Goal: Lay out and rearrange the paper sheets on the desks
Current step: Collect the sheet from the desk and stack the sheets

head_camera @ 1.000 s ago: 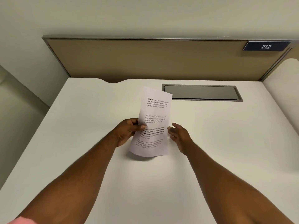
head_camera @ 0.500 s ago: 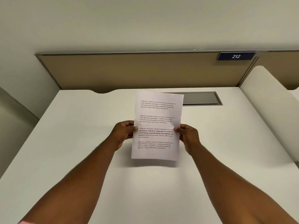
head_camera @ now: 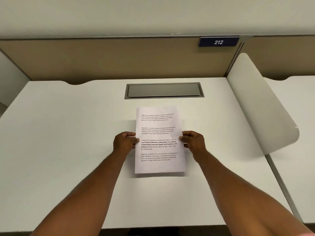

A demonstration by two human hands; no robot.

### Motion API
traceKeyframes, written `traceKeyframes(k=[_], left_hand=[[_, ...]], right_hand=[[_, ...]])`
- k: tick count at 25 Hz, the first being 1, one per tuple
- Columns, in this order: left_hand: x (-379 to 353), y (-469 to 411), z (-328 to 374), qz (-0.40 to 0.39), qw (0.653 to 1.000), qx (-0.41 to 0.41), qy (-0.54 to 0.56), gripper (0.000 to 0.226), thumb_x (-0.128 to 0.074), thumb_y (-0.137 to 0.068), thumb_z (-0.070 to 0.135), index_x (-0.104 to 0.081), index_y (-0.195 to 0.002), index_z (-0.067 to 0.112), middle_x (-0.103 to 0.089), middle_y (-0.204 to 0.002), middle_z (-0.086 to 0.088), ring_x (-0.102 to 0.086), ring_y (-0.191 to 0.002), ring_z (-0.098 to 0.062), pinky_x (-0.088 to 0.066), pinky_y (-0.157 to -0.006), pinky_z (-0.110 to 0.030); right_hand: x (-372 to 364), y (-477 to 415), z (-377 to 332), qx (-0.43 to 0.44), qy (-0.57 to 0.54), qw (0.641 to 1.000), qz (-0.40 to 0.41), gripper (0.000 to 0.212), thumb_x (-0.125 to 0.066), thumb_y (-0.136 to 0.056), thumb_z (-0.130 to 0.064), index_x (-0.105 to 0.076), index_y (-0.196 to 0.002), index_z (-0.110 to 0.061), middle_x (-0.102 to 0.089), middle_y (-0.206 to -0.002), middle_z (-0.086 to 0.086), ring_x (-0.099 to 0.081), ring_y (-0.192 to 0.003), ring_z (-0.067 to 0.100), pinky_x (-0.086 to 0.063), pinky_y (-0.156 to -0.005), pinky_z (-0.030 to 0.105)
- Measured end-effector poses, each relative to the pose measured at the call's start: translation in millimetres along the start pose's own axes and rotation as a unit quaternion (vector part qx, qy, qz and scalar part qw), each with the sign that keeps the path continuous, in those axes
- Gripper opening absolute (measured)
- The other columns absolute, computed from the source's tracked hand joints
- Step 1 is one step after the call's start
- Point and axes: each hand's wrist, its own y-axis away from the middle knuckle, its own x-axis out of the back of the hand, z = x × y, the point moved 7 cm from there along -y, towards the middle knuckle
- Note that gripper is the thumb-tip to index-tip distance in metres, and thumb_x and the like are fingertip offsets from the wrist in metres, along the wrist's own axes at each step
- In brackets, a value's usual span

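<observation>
A white paper sheet (head_camera: 159,133) with several blocks of printed text lies almost flat just above the middle of the white desk (head_camera: 68,142), its near edge casting a thin shadow. My left hand (head_camera: 125,142) pinches the sheet's left edge about halfway down. My right hand (head_camera: 193,142) pinches the right edge at the same height. The text faces me, upright.
A grey metal cable hatch (head_camera: 164,90) is set into the desk just beyond the sheet. A tan back panel (head_camera: 102,60) carries a blue "212" sign (head_camera: 218,42). A white rounded divider (head_camera: 259,106) separates this desk from a second desk (head_camera: 294,125) on the right.
One second ago only my left hand held the tilted sheet; my right hand then took the right edge, and both hands have brought it down nearly flat onto the desk.
</observation>
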Motion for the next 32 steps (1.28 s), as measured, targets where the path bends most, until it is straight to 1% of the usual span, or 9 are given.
traceKeyframes(k=[3, 6, 10, 14, 18, 22, 24, 27, 32], left_hand=[[-8, 5, -19, 0.014, 0.999, 0.014, -0.048, 0.028, -0.08, -0.074, -0.004, -0.07, -0.095, 0.012, -0.075, -0.096, -0.015, -0.072, -0.078, -0.028, -0.063, -0.078, -0.043], [-8, 5, -31, 0.027, 0.995, 0.02, -0.097, 0.035, -0.083, -0.072, -0.001, -0.07, -0.101, 0.012, -0.076, -0.091, -0.011, -0.071, -0.069, -0.022, -0.062, -0.068, -0.034], [-7, 1, -41, 0.032, 0.989, 0.006, -0.141, 0.037, -0.086, -0.069, 0.002, -0.066, -0.098, 0.016, -0.077, -0.089, -0.011, -0.075, -0.078, -0.031, -0.063, -0.078, -0.045], [-6, -4, -48, 0.033, 0.982, -0.003, -0.188, 0.042, -0.087, -0.069, 0.006, -0.067, -0.105, 0.012, -0.077, -0.088, -0.008, -0.074, -0.086, -0.031, -0.06, -0.087, -0.046], [-7, -6, -48, 0.037, 0.976, -0.023, -0.211, 0.041, -0.086, -0.07, 0.008, -0.066, -0.105, 0.013, -0.075, -0.089, -0.006, -0.072, -0.088, -0.028, -0.057, -0.089, -0.039], [-6, -4, -47, 0.03, 0.969, -0.05, -0.239, 0.04, -0.084, -0.072, 0.008, -0.065, -0.108, 0.013, -0.074, -0.086, -0.003, -0.07, -0.089, -0.024, -0.053, -0.086, -0.032], [-6, -3, -48, 0.023, 0.965, -0.062, -0.253, 0.04, -0.083, -0.074, 0.008, -0.065, -0.109, 0.012, -0.072, -0.083, -0.002, -0.069, -0.088, -0.025, -0.051, -0.082, -0.029], [-7, 3, -45, 0.019, 0.948, -0.112, -0.297, 0.038, -0.079, -0.076, 0.008, -0.065, -0.111, 0.011, -0.065, -0.091, -0.003, -0.066, -0.092, -0.026, -0.046, -0.079, -0.029], [-17, 13, -38, -0.003, 0.907, -0.205, -0.367, 0.05, -0.07, -0.084, 0.006, -0.06, -0.133, 0.011, -0.054, -0.139, -0.007, -0.047, -0.133, -0.027, -0.04, -0.109, -0.038]], right_hand=[[13, -3, 17, -0.009, 0.038, 0.999, 0.013, 0.025, -0.076, -0.079, 0.004, -0.072, -0.104, 0.0, -0.075, -0.091, 0.016, -0.069, -0.082, 0.029, -0.06, -0.078, 0.043], [13, -4, 31, -0.002, 0.123, 0.992, 0.031, 0.029, -0.081, -0.077, -0.003, -0.073, -0.105, -0.009, -0.075, -0.086, 0.008, -0.068, -0.079, 0.024, -0.058, -0.084, 0.044], [11, 1, 39, 0.034, 0.215, 0.975, 0.053, 0.03, -0.082, -0.077, -0.011, -0.072, -0.105, -0.018, -0.072, -0.084, -0.006, -0.069, -0.083, 0.017, -0.051, -0.076, 0.028], [3, 8, 41, 0.057, 0.277, 0.957, 0.057, 0.034, -0.079, -0.08, -0.014, -0.068, -0.11, -0.024, -0.069, -0.084, -0.011, -0.064, -0.079, 0.003, -0.041, -0.065, 0.017], [-3, 12, 44, 0.066, 0.312, 0.946, 0.052, 0.037, -0.075, -0.082, -0.014, -0.065, -0.116, -0.027, -0.068, -0.085, -0.012, -0.064, -0.078, 0.003, -0.042, -0.065, 0.019], [-6, 13, 44, 0.066, 0.332, 0.939, 0.057, 0.037, -0.074, -0.084, -0.018, -0.064, -0.118, -0.028, -0.067, -0.088, -0.012, -0.066, -0.082, 0.011, -0.047, -0.072, 0.028], [-7, 14, 44, 0.074, 0.344, 0.935, 0.056, 0.038, -0.073, -0.085, -0.017, -0.063, -0.12, -0.025, -0.066, -0.095, -0.01, -0.066, -0.087, 0.017, -0.051, -0.078, 0.032], [-12, 18, 39, 0.126, 0.412, 0.901, 0.055, 0.043, -0.072, -0.087, -0.016, -0.061, -0.128, -0.019, -0.06, -0.123, 0.0, -0.062, -0.105, 0.022, -0.052, -0.093, 0.04], [-20, 25, 33, 0.192, 0.515, 0.834, 0.046, 0.057, -0.066, -0.091, -0.017, -0.051, -0.146, -0.016, -0.04, -0.159, 0.004, -0.037, -0.145, 0.026, -0.031, -0.118, 0.041]])
